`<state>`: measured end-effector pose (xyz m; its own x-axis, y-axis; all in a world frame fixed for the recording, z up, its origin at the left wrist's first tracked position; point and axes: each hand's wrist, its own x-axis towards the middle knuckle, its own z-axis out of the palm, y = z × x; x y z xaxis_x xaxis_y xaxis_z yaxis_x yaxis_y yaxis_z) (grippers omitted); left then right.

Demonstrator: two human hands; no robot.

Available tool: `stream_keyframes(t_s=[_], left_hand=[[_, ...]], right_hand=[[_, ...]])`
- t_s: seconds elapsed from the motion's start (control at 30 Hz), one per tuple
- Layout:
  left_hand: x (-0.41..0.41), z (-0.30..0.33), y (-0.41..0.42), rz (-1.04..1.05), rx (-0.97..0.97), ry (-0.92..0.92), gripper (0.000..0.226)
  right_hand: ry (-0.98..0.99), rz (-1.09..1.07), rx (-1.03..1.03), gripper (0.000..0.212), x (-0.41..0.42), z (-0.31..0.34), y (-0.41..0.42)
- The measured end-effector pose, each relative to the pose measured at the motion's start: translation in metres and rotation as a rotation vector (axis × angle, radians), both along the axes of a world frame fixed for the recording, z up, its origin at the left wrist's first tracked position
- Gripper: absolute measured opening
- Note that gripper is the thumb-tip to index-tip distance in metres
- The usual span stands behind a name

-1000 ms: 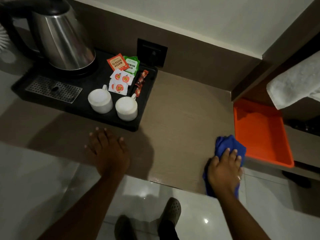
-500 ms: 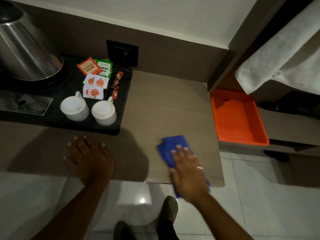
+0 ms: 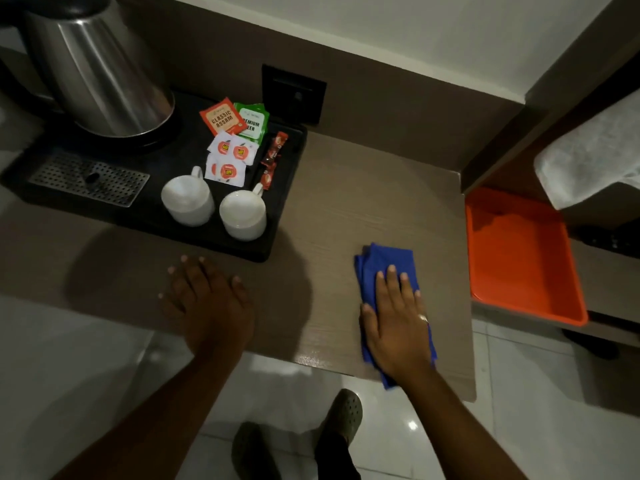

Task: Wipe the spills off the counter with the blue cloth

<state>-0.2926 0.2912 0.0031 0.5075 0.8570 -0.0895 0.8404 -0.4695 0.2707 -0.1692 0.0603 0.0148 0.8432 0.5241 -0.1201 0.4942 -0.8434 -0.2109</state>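
Blue cloth (image 3: 384, 268) flat under right hand (image 3: 398, 323), palm pressing, near surface (image 3: 363, 188) front edge. Left hand (image 3: 207, 306) spread flat, empty. No spills visible; wiping likely mid-way.

This looks like a hotel room's tea and coffee corner. A black hospitality tray (image 3: 277, 244) on a wood-grain counter (image 3: 363, 188) carries a steel electric kettle (image 3: 100, 74), two upturned white cups (image 3: 188, 199), single-serve tea sachets (image 3: 223, 119) marked "Classic Assam" and a green one, small sugar packets (image 3: 230, 157) and thin red sticks (image 3: 273, 157). A wall socket (image 3: 294, 93) sits just behind the tray, a folded white towel (image 3: 595, 157) lies on a shelf to the right above an orange tray (image 3: 519, 251), and the floor is glossy tile (image 3: 536, 427).
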Motion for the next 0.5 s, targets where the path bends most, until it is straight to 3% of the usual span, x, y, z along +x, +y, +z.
stream_keyframes(t_s=[0.17,0.4,0.5], left_hand=[[0.001,0.001,0.0,-0.003,0.008,0.019,0.067],[0.0,-0.009,0.001,0.01,0.074,0.02,0.065],[-0.001,-0.013,0.002,0.003,0.104,0.049,0.064]], right_hand=[[-0.005,-0.107,-0.027,0.066,0.051,-0.002,-0.029],[-0.022,-0.385,-0.098,0.071,0.212,-0.001,0.042],[-0.04,-0.311,-0.108,0.072,0.224,-0.005,0.085]])
